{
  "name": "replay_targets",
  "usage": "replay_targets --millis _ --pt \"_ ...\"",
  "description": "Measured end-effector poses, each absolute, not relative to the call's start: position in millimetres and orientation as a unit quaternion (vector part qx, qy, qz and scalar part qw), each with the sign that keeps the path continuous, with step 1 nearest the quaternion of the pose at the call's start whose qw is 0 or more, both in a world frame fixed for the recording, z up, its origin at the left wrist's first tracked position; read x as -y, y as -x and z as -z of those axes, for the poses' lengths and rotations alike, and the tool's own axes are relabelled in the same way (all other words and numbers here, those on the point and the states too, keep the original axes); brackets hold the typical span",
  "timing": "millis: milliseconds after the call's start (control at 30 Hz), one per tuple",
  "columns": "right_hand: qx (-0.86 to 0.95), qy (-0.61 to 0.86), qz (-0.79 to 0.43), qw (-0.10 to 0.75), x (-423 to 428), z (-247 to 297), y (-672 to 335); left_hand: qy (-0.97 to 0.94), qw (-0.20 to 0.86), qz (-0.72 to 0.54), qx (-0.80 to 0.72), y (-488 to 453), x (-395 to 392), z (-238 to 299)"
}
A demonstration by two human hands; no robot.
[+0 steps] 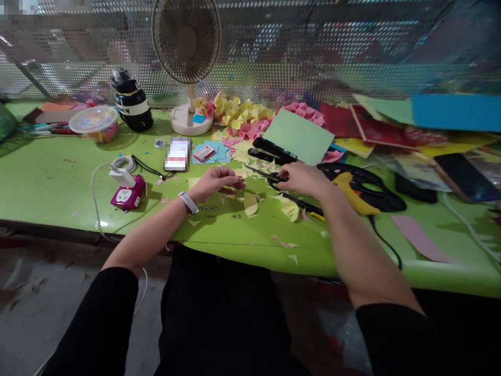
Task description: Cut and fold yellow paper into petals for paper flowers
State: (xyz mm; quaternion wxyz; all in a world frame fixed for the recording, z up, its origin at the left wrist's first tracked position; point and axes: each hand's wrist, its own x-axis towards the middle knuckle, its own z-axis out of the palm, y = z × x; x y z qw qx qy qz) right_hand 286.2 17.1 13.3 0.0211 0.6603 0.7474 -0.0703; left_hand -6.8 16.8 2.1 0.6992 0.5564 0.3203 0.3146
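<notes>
My right hand (300,179) is closed around the handles of a pair of scissors (270,177), whose blades point left toward my other hand. My left hand (219,183), with a white band on its wrist, is held just above the table, fingertips pressed together. Whatever is in that pinch is too small to make out. Below and between the hands lie a yellow cut paper piece (251,203) and a pleated yellow paper piece (290,208), among scattered yellow and pink scraps. A black stapler (274,151) rests just beyond the scissors.
Behind my hands are a fan (187,42), yellow folded paper flowers (242,112) and a green paper sheet (301,137). A phone (177,155), a purple plug adapter (128,194) and a black bottle (133,107) stand left. A yellow banana-shaped object (354,194) lies right.
</notes>
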Motion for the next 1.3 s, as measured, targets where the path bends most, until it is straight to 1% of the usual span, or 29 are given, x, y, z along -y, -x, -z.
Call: replay_targets --millis 200,267,333,400,467,533,600,667,767,933,1167,1300 --pt "-0.726 -0.682 0.074 0.044 -16 -15 -278 -0.555 0.704 -0.324 -0.302 6 -16 0" --pt "-0.718 -0.69 0.078 0.04 -15 -20 -278 -0.555 0.701 -0.336 -0.296 6 -16 1" --pt "-0.706 -0.698 0.113 0.023 -13 -25 -279 -0.552 0.7 -0.352 -0.286 6 -14 0" --pt "-0.682 -0.702 0.204 -0.035 -9 -31 -279 -0.548 0.7 -0.367 -0.275 6 -13 -2" --pt "-0.646 -0.68 0.318 -0.137 -5 -35 -278 -0.544 0.699 -0.378 -0.268 6 -12 -5" --pt "-0.615 -0.628 0.415 -0.235 0 -38 -274 -0.542 0.698 -0.386 -0.266 6 -10 -7" --pt "-0.6 -0.579 0.477 -0.278 6 -40 -267 -0.538 0.696 -0.395 -0.264 7 -10 -10" --pt "-0.597 -0.552 0.51 -0.281 10 -39 -259 -0.533 0.693 -0.407 -0.265 7 -10 -12" --pt "-0.608 -0.535 0.521 -0.27 15 -36 -248 -0.528 0.687 -0.421 -0.269 8 -11 -13" --pt "-0.655 -0.499 0.527 -0.21 19 -29 -240 -0.509 0.684 -0.437 -0.286 7 -12 -11" --pt "-0.676 -0.502 0.509 -0.179 19 -23 -236 -0.447 0.733 -0.42 -0.293 4 -14 -5" --pt "-0.671 -0.51 0.508 -0.175 21 -23 -232 -0.425 0.75 -0.413 -0.295 3 -16 -2"
